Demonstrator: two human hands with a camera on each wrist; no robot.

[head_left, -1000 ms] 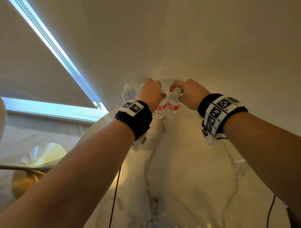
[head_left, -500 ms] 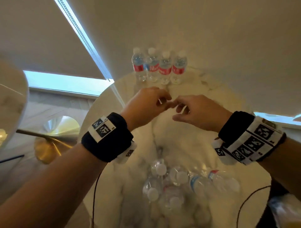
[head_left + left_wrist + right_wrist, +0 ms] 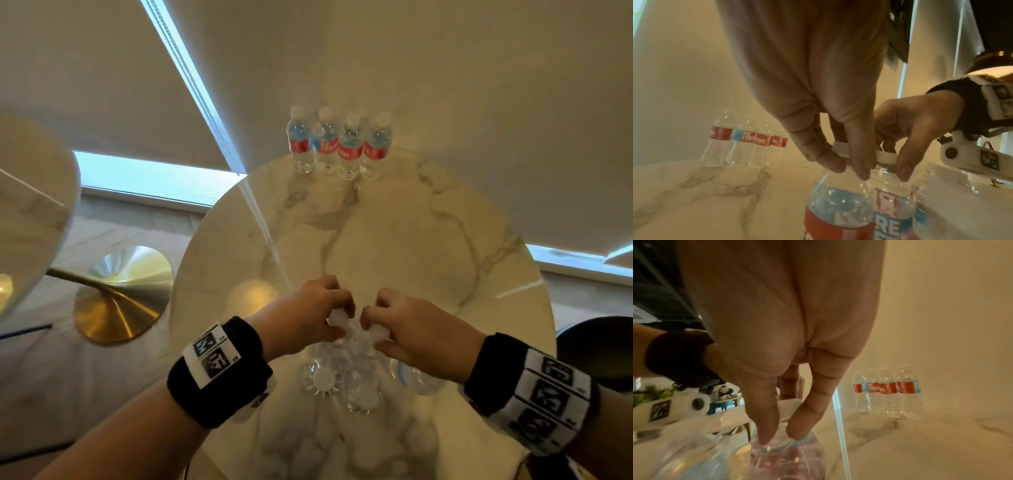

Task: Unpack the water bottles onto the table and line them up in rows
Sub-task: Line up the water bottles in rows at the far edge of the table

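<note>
Your left hand (image 3: 308, 315) pinches the white cap and neck of one water bottle (image 3: 838, 203) in the near cluster (image 3: 346, 380) on the marble table (image 3: 411, 240), and your right hand (image 3: 411, 329) pinches the neck of the bottle beside it (image 3: 894, 204). Four bottles (image 3: 339, 144) stand upright, touching, in a row at the table's far edge.

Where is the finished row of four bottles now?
In the head view the row of four bottles stands upright at the far edge of the marble table, beyond both hands, in front of the blind.
</note>
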